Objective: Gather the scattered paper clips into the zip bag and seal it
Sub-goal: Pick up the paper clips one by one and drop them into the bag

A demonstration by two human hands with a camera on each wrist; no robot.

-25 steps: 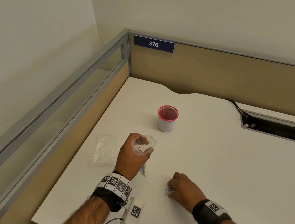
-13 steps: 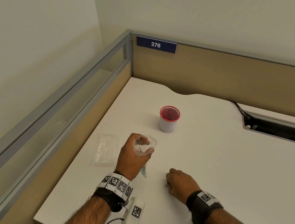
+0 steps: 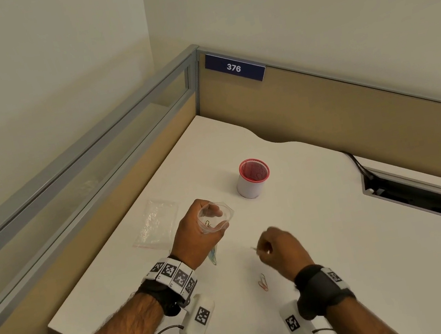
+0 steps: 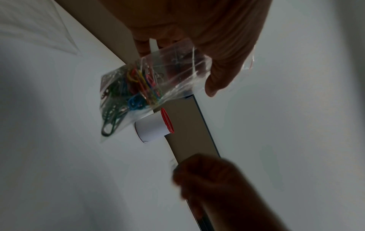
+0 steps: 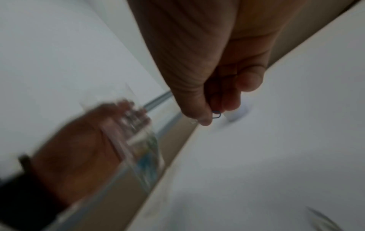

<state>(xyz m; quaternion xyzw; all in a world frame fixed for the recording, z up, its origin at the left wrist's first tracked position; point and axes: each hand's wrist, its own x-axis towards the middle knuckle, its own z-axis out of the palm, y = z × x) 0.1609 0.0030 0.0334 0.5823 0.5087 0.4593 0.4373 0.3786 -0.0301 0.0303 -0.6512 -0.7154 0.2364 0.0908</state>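
My left hand point(image 3: 198, 231) holds a clear zip bag point(image 3: 216, 217) upright above the white desk point(image 3: 341, 234), its mouth held open at the top. In the left wrist view the zip bag point(image 4: 150, 87) hangs from my fingers with several coloured paper clips point(image 4: 138, 84) inside. My right hand point(image 3: 279, 247) is lifted off the desk just right of the bag and pinches a blue paper clip point(image 5: 216, 114) between thumb and fingertips. A red paper clip point(image 3: 262, 282) lies on the desk below that hand.
A second, flat zip bag point(image 3: 156, 224) lies on the desk to the left. A white cup with a red rim point(image 3: 253, 177) stands behind the hands. Partition walls close the left and back sides. A dark cable slot point(image 3: 429, 202) runs along the right.
My right hand has lifted off the desk with a clip pinched in it and moved up toward the bag, uncovering the red clip. The left hand keeps the bag in place.
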